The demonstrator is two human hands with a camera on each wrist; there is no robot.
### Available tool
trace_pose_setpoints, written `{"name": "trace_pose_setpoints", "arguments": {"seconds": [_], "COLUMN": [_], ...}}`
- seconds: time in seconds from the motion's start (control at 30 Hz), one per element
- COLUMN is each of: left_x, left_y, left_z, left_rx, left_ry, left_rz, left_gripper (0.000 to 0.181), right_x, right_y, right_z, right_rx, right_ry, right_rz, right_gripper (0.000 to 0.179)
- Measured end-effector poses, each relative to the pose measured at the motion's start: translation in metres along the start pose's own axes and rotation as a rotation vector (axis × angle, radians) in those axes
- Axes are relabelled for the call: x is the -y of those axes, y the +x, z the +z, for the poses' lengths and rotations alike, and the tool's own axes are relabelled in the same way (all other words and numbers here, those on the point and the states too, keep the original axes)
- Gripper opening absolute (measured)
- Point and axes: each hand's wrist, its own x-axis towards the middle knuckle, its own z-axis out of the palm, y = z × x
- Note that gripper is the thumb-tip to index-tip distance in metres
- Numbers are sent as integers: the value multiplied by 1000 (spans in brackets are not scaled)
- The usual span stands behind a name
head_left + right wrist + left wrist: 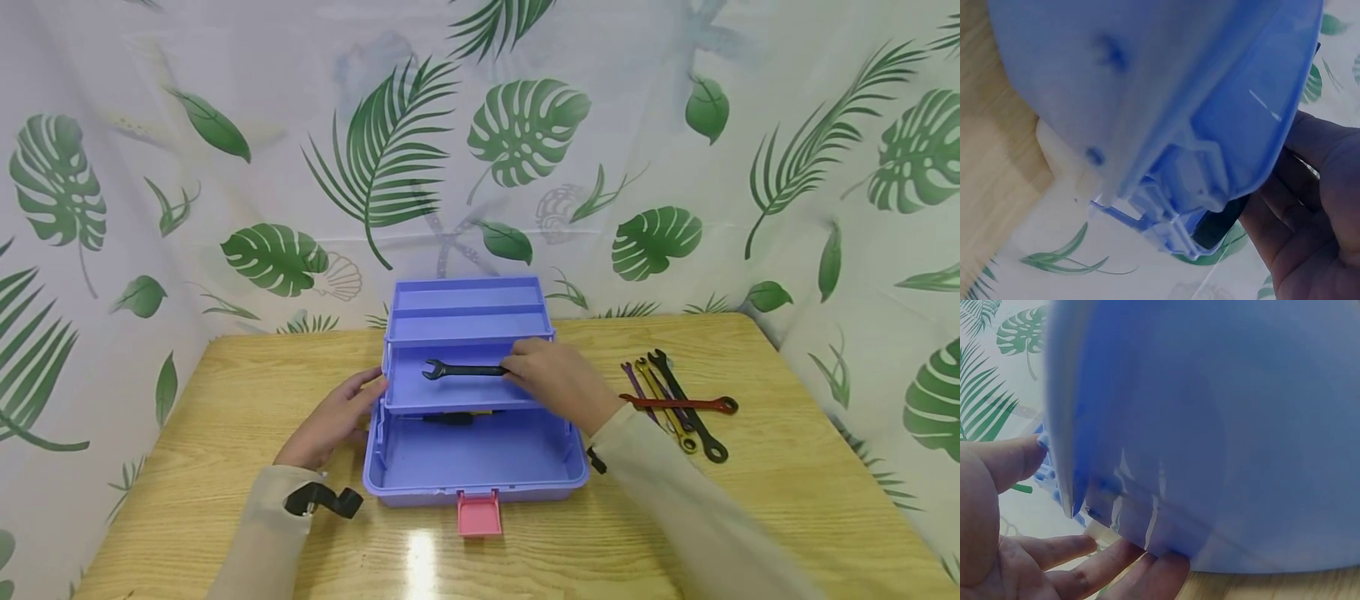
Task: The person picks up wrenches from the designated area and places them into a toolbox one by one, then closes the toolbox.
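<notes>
A blue-purple toolbox (pixel 480 492) stands unfolded on the table, its tiered trays raised at the back. My right hand (pixel 551 375) grips one end of a black wrench (pixel 465 370), which lies level over the middle tray (pixel 408 396) with its open jaw pointing left. The right wrist view shows my right hand (pixel 1322 200) beyond the tray's rim, much of the wrench hidden by the box. At the box's left side rests my left hand (pixel 337 421). In the left wrist view, its fingers (pixel 1116 562) lie extended along the box wall, holding no tool.
To the right on the wooden table (pixel 750 517) lies a loose pile of wrenches, with a red wrench (pixel 682 403) across a black wrench (pixel 690 408). A black-handled tool (pixel 450 418) sits partly under the middle tray. A pink latch (pixel 478 515) hangs at the box's front. Leaf-patterned cloth rises behind.
</notes>
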Motion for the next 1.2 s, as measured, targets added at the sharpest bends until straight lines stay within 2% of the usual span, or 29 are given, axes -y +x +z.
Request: {"name": "trace_pose_setpoints", "arguments": {"seconds": [0.27,0.5,0.73,0.97,1.07,1.2], "left_x": [1,0,2,4,3,-3], "left_y": [1,0,1,1,0,-4], "left_z": [1,2,1,1,1,3], "left_rx": [-10,-13,-12,-27,-25,-19], "left_ry": [4,4,-3,17,19,16], "left_rz": [3,4,7,-8,-6,-5], "left_gripper": [71,72,72,70,71,70], "right_x": [11,21,25,16,7,-10], "right_y": [15,22,26,22,16,0], "right_z": [-6,-12,-11,-10,-17,-29], "right_rx": [146,217,231,224,177,100], "right_ry": [-5,43,59,125,160,178], "right_rz": [-21,-63,-101,-138,-103,3], "right_gripper": [8,7,7,7,10,13]}}
